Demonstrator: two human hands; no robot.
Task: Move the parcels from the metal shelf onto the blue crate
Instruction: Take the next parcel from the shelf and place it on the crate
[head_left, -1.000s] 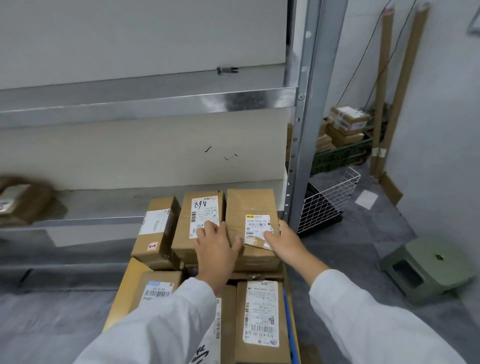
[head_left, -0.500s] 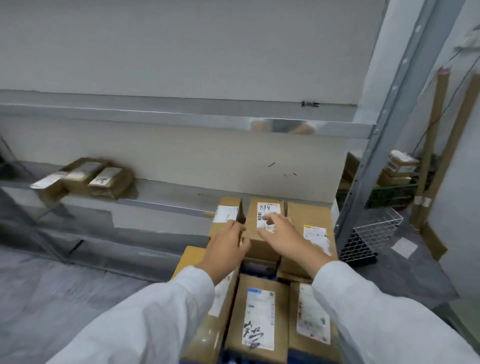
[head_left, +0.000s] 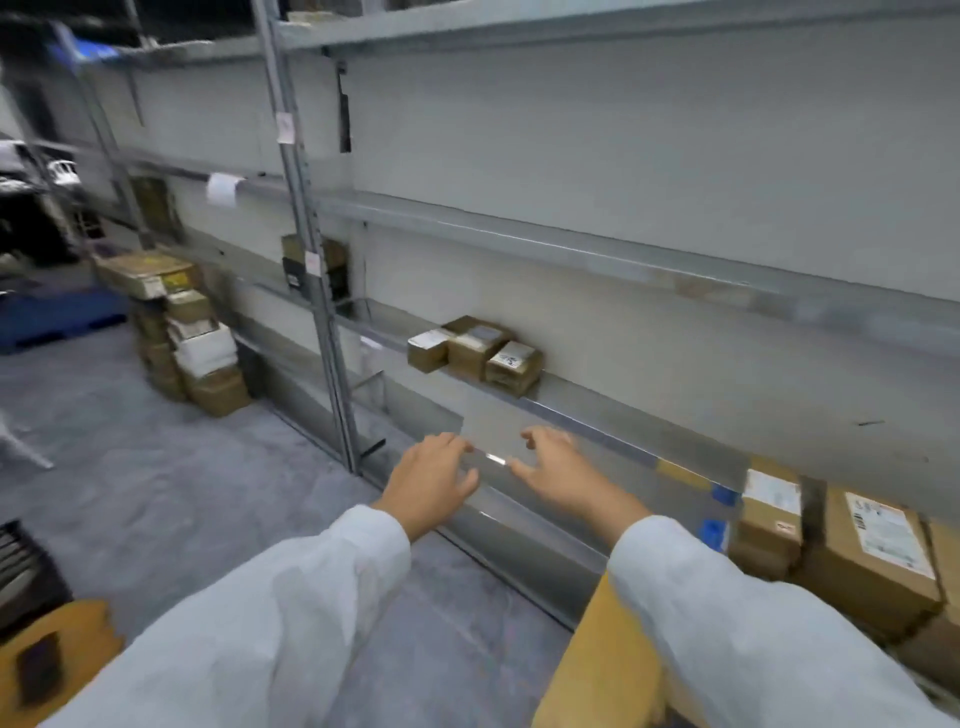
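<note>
Three small parcels (head_left: 475, 348) sit labels-up in a row along the metal shelf (head_left: 597, 410), beyond both hands. The left hand (head_left: 431, 480) and right hand (head_left: 561, 475) reach forward, palms down, fingers loosely spread and empty. The stacked parcels (head_left: 872, 551) lower right seemingly rest on the blue crate (head_left: 712, 532). A box pile (head_left: 197, 343) stands on the floor, left.

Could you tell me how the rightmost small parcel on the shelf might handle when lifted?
The parcel is a squat cardboard box, so probably stiff and unlikely to roll or tip. Being small, it is likely light. The neighbouring parcel touches it and may shift.
</note>
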